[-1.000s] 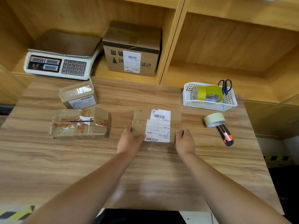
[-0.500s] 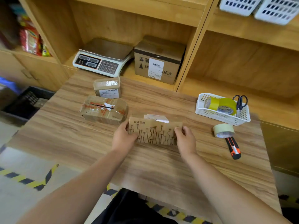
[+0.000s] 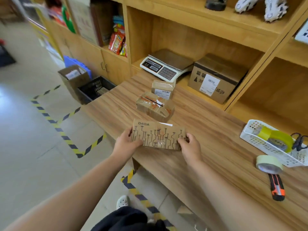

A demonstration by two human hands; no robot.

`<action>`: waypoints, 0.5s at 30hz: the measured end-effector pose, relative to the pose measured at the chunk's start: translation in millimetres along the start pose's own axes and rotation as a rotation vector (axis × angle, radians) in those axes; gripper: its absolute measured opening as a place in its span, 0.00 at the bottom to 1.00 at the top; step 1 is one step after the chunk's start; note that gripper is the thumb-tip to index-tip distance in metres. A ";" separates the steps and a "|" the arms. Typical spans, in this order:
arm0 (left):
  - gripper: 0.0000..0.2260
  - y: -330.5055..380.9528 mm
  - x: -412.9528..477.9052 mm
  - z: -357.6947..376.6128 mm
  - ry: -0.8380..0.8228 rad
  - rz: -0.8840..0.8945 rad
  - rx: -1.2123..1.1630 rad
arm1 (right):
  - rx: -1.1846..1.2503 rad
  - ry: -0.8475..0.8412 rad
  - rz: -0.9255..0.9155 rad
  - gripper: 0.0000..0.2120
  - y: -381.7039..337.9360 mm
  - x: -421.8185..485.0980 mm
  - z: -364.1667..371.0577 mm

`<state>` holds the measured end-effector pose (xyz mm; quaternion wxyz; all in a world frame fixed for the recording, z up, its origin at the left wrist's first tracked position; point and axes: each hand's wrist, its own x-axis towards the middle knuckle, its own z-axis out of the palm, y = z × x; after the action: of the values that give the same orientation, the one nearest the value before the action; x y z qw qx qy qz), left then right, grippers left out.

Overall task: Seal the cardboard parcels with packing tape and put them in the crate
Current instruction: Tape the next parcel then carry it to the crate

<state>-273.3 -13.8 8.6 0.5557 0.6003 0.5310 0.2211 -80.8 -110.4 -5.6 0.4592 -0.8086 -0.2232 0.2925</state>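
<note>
While your left hand (image 3: 126,144) and right hand (image 3: 190,147) grip it, the printed parcel (image 3: 158,136) is nearer the table (image 3: 216,139) edge than before; two more parcels (image 3: 155,106) (image 3: 162,89) lie behind.

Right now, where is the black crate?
Head view, upper left: the black crate sits on the floor by the table, beside an open cardboard box.

We have one view, worn on the head: it faces forward and down over the table (image 3: 216,139), near the left hand (image 3: 126,145) and right hand (image 3: 190,148) at centre, shelves (image 3: 191,35) beyond.
</note>
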 end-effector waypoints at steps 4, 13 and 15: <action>0.28 -6.7 -14.0 -41.2 0.024 0.025 -0.023 | -0.010 -0.090 -0.063 0.10 -18.1 -10.0 34.1; 0.28 -32.5 -8.7 -138.4 0.123 0.086 -0.046 | -0.065 -0.295 -0.161 0.18 -68.7 -28.4 125.8; 0.28 -40.0 -0.9 -168.4 0.141 0.090 -0.064 | -0.074 -0.311 -0.182 0.18 -83.4 -32.0 155.6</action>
<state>-433.4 51.0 20.7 0.5255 0.5882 0.5341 0.3045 -217.3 4.7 12.4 0.4136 -0.7465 -0.3741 0.3629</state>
